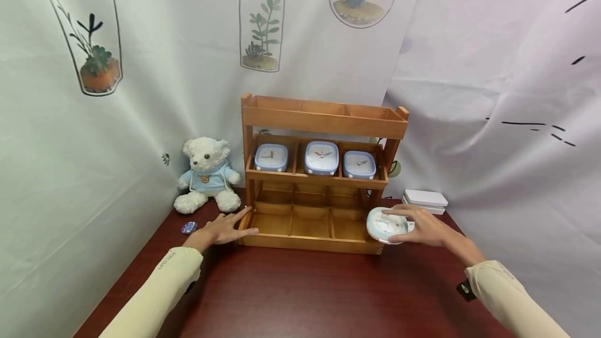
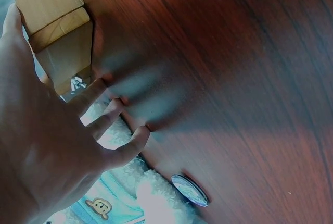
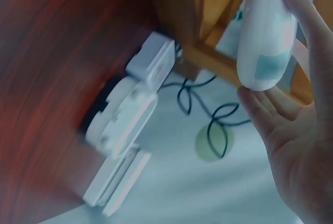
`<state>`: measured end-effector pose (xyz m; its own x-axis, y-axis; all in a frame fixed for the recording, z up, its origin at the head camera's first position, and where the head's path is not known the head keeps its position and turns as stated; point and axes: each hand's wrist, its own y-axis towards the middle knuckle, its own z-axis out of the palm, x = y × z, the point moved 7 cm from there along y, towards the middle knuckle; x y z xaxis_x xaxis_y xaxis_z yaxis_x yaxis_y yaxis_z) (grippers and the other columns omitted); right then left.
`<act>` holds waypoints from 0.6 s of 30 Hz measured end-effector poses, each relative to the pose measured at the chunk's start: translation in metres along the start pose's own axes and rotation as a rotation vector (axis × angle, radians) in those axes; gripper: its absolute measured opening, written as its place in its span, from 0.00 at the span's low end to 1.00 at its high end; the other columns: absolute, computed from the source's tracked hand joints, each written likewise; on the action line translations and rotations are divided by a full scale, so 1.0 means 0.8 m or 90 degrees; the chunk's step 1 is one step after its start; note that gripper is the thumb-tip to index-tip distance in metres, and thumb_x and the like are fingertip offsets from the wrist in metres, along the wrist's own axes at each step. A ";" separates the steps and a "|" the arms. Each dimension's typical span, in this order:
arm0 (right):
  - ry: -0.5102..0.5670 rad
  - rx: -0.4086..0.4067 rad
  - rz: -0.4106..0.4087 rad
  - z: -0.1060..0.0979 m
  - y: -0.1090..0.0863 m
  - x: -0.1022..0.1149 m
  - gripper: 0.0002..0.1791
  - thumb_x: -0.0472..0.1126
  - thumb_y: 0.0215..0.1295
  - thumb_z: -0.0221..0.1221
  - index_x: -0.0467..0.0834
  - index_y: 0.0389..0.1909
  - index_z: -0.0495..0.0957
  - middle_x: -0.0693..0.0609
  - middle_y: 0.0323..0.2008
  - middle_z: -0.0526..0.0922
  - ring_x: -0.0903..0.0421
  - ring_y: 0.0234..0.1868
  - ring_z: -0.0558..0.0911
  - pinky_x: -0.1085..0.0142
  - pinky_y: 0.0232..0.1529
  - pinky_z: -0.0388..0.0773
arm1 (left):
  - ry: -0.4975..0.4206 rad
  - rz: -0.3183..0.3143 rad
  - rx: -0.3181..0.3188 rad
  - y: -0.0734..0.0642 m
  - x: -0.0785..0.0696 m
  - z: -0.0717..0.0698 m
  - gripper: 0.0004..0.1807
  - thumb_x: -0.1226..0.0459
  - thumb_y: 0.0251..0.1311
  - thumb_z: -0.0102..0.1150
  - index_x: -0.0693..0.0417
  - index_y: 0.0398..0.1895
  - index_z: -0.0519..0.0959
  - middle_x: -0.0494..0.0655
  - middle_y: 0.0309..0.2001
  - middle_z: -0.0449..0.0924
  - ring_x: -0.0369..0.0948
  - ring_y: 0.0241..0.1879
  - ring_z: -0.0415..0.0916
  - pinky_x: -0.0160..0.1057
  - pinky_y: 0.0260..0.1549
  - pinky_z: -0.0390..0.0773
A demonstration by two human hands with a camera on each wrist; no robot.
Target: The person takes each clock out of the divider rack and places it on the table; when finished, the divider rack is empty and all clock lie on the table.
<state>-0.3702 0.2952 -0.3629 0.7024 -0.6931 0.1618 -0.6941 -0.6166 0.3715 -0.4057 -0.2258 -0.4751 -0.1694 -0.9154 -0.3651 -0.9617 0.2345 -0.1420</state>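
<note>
The person wore long sleeves in a pale, creamy yellow, the left sleeve (image 1: 152, 296) and the right sleeve (image 1: 514, 299) alike, the cloth plain and softly creased. Small dark lettering (image 1: 167, 260) ran near the left cuff, with fainter marking (image 1: 505, 272) near the right, too small for me to read. A blocky black piece (image 1: 466, 290) bearing a pale mark jutted below the right cuff; a dark sliver (image 1: 190, 287) showed under the left.

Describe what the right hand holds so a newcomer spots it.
Find the tiered brown wooden rack. At its lower right corner, the right hand grips a rounded white object with pale teal trim. Unlike the rack's three squarish blue clocks, it is held.
</note>
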 end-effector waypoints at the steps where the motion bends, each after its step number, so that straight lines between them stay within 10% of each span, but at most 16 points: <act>1: -0.002 0.001 0.006 -0.002 -0.003 -0.005 0.38 0.61 0.51 0.78 0.51 0.63 0.83 0.48 0.56 0.84 0.44 0.57 0.83 0.46 0.52 0.79 | -0.001 0.001 -0.002 -0.001 -0.001 -0.001 0.57 0.21 0.59 0.44 0.38 0.86 0.49 0.66 0.78 0.58 0.74 0.75 0.50 0.82 0.59 0.56; 18: -0.053 -0.030 -0.025 0.014 -0.054 -0.051 0.39 0.60 0.43 0.82 0.49 0.57 0.86 0.50 0.52 0.88 0.51 0.52 0.86 0.61 0.45 0.81 | 0.000 0.004 -0.005 -0.004 -0.004 -0.001 0.55 0.24 0.62 0.47 0.40 0.85 0.50 0.67 0.77 0.59 0.74 0.74 0.53 0.82 0.57 0.59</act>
<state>-0.3707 0.3454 -0.3958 0.7114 -0.6993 0.0704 -0.6571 -0.6263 0.4195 -0.4024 -0.2237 -0.4723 -0.1749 -0.9138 -0.3666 -0.9623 0.2374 -0.1327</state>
